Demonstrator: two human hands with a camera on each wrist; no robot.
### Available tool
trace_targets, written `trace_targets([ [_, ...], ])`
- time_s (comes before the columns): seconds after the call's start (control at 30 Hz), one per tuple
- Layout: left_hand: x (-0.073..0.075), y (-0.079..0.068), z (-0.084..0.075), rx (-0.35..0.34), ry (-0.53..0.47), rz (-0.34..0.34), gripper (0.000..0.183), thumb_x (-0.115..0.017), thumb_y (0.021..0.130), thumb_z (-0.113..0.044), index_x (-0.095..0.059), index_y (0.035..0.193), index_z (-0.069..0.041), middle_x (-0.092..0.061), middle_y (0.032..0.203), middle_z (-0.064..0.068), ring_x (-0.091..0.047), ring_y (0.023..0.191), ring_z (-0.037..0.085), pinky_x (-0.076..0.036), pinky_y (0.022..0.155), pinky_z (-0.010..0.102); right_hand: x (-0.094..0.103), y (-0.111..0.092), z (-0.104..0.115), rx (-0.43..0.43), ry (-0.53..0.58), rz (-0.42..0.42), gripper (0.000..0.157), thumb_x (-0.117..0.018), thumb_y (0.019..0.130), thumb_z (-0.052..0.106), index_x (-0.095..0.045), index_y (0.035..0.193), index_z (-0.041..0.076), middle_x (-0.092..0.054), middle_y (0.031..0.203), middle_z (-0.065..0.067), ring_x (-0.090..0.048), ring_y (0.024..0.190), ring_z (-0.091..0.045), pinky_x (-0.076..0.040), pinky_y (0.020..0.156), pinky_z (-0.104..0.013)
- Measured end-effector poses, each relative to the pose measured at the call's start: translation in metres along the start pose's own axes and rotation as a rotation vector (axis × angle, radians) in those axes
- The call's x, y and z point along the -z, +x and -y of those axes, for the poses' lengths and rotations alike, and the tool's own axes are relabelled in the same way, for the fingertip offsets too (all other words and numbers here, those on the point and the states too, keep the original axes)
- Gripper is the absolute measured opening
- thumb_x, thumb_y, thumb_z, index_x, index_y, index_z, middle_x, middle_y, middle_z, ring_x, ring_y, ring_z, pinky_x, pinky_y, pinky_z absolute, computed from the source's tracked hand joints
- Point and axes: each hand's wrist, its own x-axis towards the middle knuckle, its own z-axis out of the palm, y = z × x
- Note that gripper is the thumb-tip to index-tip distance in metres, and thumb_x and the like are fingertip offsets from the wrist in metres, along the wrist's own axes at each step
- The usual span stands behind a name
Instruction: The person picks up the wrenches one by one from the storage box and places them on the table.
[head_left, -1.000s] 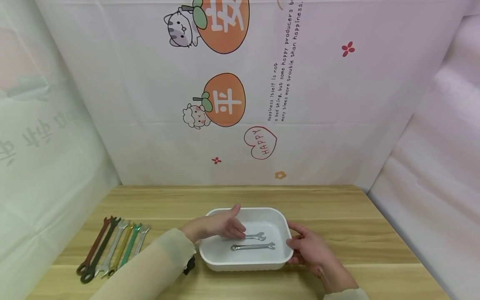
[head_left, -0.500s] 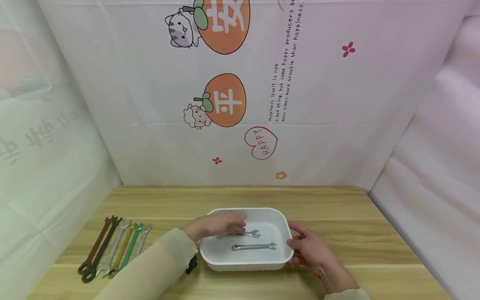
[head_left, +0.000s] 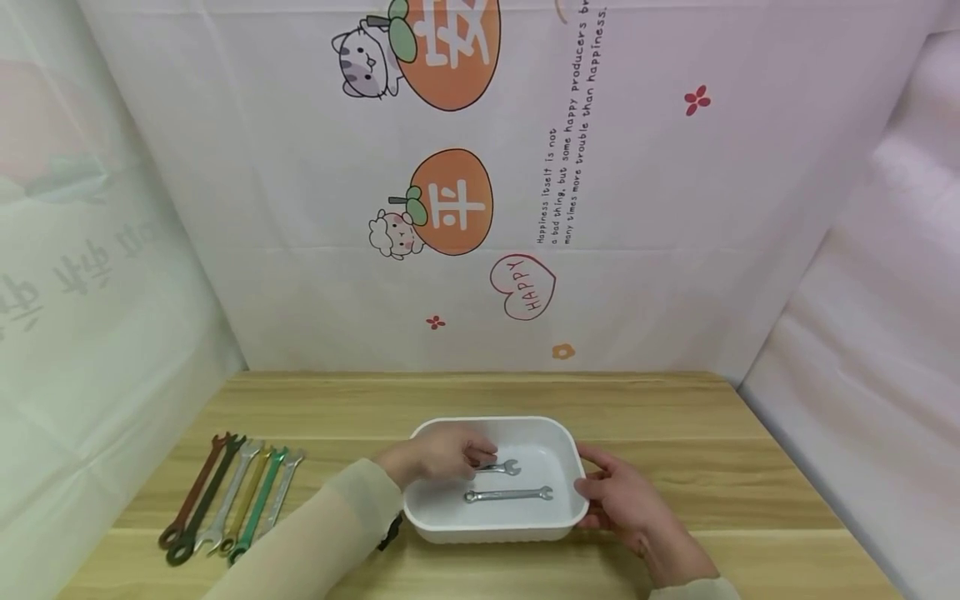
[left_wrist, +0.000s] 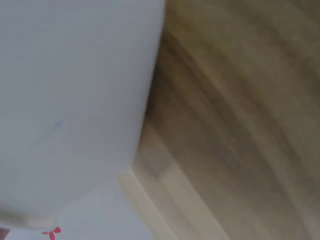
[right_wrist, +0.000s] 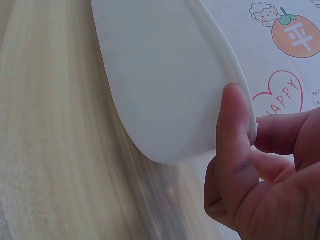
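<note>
A white plastic tub [head_left: 491,533] stands mid-table with two small silver combination wrenches inside. My left hand [head_left: 444,454] reaches over its left side, fingers curled at the upper wrench [head_left: 511,467] and hiding all but its open end. The lower wrench [head_left: 508,494] lies nearly level, untouched, on the tub floor. My right hand [head_left: 626,504] grips the tub's right end; in the right wrist view, the fingers [right_wrist: 233,130] pinch the tub rim [right_wrist: 235,55]. The left wrist view is filled by the tub wall [left_wrist: 75,90], and the hand's fingertips are out of sight there.
A row of larger wrenches lies at the table's left: a red wrench [head_left: 197,487], a black wrench [head_left: 208,498], a silver wrench [head_left: 234,492], a gold wrench [head_left: 247,498], a green wrench [head_left: 258,504] and another silver wrench [head_left: 282,490]. Printed white cloth [head_left: 637,250] walls in the wooden table [head_left: 675,408].
The upper wrench has shifted slightly left and up inside the tub. My left hand's raised thumb has come down and its fingers have curled at the wrench. The right hand keeps its hold.
</note>
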Motion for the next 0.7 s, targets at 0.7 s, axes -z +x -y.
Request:
trace_targets([
  [0.7, -0.017, 0.001, 0.002, -0.126, 0.216, -0.082, 0.058, -0.059, 0.071, 0.015, -0.072, 0.122, -0.008, -0.071, 0.114, -0.004, -0.06, 0.111, 0.01, -0.046, 0.097, 0.027, -0.001, 0.001, 0.001, -0.008, 0.002, -0.001, 0.061, -0.055, 0.094, -0.007, -0.037, 0.152, 0.001, -0.053, 0.11, -0.027, -0.064, 0.073, -0.03, -0.057, 0.053, -0.032],
])
